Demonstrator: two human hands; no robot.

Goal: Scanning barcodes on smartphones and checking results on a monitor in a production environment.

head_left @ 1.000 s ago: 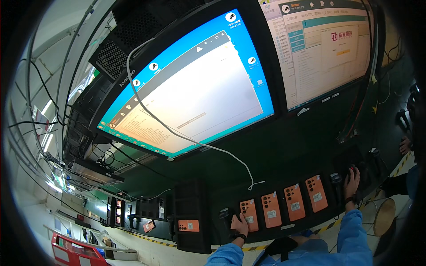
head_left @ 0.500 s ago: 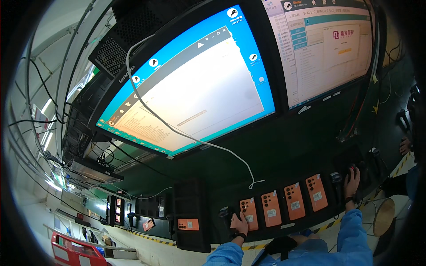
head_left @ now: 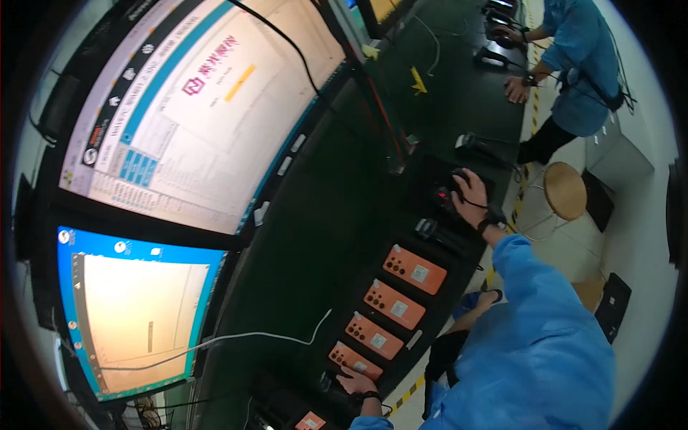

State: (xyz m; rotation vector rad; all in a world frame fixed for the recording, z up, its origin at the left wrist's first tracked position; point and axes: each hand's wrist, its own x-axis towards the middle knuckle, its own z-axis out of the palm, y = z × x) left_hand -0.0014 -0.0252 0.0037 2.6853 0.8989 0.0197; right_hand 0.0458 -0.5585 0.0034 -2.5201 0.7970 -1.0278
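The right hand [head_left: 469,199] is curved over a dark computer mouse [head_left: 459,179], fingers bent and lightly spread, with a red glow showing beside the fingertips. The left hand [head_left: 356,382] is half curled at the near end of the closest orange smartphone [head_left: 351,356], covering part of it; a black barcode scanner [head_left: 332,381] sits right against its fingers, and whether the hand grips either one cannot be told. Dark bands circle both wrists.

Between the hands, three more orange smartphones lie in a row on the dark green worktop [head_left: 308,236]: the second smartphone [head_left: 375,335], the third smartphone [head_left: 395,304] and the fourth smartphone [head_left: 416,271], which is nearest the right hand. All lie back up, cameras pointing away from the person; those three show a pale label each. A second scanner [head_left: 438,233] lies between the fourth smartphone and the right hand; a third scanner [head_left: 484,147] lies beyond that hand. Past the left hand, another orange phone [head_left: 311,421] is cut off by the lower edge.

Across from the hands stand two lit monitors, with a white cable [head_left: 272,334] in front of the lower one. Well beyond the right hand, a co-worker in blue [head_left: 586,61] is at the same worktop.
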